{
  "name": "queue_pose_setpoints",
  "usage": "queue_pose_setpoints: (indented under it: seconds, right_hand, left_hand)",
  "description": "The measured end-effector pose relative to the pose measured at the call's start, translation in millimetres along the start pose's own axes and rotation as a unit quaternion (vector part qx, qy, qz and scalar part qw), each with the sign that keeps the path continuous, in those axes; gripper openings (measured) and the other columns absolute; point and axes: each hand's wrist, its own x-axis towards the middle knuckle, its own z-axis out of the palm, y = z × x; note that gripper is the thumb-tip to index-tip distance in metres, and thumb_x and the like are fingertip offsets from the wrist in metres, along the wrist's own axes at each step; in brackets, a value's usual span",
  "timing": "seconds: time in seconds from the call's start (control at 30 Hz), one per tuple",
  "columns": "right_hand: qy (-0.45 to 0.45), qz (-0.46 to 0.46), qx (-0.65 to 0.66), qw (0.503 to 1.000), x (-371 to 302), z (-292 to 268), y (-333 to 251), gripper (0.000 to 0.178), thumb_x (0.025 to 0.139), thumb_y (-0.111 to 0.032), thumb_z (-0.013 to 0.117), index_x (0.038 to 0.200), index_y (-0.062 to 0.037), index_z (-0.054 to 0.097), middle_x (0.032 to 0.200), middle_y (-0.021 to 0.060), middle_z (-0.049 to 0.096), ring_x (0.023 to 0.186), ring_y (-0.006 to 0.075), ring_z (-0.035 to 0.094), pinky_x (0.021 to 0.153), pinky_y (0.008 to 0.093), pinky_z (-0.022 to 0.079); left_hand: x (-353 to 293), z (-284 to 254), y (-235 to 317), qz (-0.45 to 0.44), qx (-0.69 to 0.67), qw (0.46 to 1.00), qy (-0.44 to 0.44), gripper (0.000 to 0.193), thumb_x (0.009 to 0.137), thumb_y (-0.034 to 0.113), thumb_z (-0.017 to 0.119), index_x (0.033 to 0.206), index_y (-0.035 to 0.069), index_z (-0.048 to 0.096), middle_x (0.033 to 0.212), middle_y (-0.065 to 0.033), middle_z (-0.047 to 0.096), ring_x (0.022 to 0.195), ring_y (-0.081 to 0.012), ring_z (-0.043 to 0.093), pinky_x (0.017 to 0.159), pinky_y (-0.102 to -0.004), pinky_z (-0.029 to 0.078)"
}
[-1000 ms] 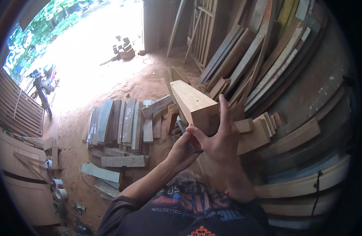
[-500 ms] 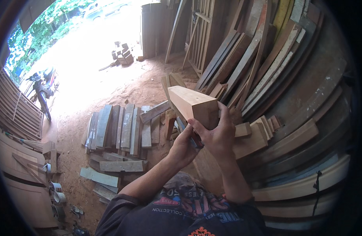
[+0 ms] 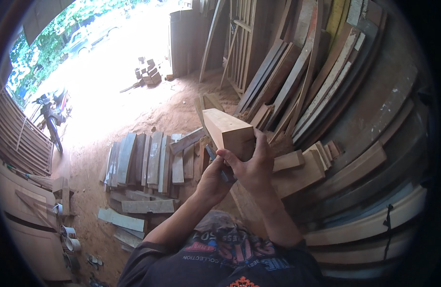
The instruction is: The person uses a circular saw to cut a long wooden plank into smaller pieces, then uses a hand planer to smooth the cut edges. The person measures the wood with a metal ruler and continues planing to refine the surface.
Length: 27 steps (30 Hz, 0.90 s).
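Observation:
A pale, thick wooden block (image 3: 238,142) is raised in front of my chest, its long body pointing away from me. My right hand (image 3: 255,165) is closed round its near end, the thumb on the left side and the fingers on the right. Below the block, my left hand (image 3: 214,181) is closed round a slim blue-grey tool (image 3: 227,175). The tool's far end shows past the thumb, along the block's underside; its kind is hard to make out. Most of the left fingers are hidden.
Short boards (image 3: 153,155) lie in rows on the dirt floor at left. Long planks (image 3: 321,81) lean at right, with cut wood pieces (image 3: 301,177) beside my right arm. A motorbike (image 3: 52,119) stands far left; tape rolls (image 3: 69,237) lie below it.
Both hands and the block have shifted slightly left. The tool in my left hand sits at a different angle, showing more of its blue-grey side.

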Motion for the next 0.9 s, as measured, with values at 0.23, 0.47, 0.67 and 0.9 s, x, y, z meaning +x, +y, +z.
queue_pose_setpoints:
  seconds: [0.23,0.47,0.67,0.9]
  right_hand:
    - [-0.024,-0.027,0.091,0.995,-7,0,12,0.078,0.09,-0.041,0.09,0.144,0.0027,0.056,0.116,0.0255,0.071,0.106,0.041,0.074,0.087,0.0502,0.061]
    - [-0.084,0.104,0.224,0.965,-25,-7,18,0.06,0.101,-0.029,0.081,0.146,0.0038,0.058,0.121,0.0195,0.073,0.099,0.0218,0.077,0.075,0.0332,0.064]
    - [-0.061,0.184,0.313,0.93,-36,8,23,0.052,0.105,-0.03,0.077,0.141,0.0035,0.061,0.115,0.0122,0.073,0.087,0.012,0.073,0.067,0.0263,0.06]
    - [-0.029,0.281,0.466,0.838,-32,3,32,0.044,0.106,-0.031,0.076,0.134,0.0001,0.064,0.105,0.0045,0.074,0.074,0.0041,0.065,0.058,0.0231,0.051]
  left_hand:
    - [-13,15,7,0.029,0.012,0.999,-0.019,0.049,0.117,0.045,0.051,0.153,0.013,0.049,0.145,-0.0072,0.062,0.136,-0.0226,0.059,0.117,-0.0467,0.047]
    - [-17,12,14,0.044,0.044,0.998,-0.025,0.052,0.116,0.047,0.051,0.156,0.013,0.048,0.147,-0.0082,0.061,0.135,-0.0221,0.06,0.109,-0.0444,0.052]
    - [-17,3,18,0.017,0.096,0.994,-0.058,0.05,0.117,0.048,0.05,0.148,0.009,0.054,0.137,-0.0104,0.066,0.124,-0.0236,0.067,0.098,-0.0405,0.057]
    - [-57,-54,52,0.157,0.448,0.848,0.235,0.054,0.113,0.06,0.046,0.118,0.009,0.066,0.09,-0.001,0.065,0.071,-0.0102,0.061,0.062,-0.0267,0.05]
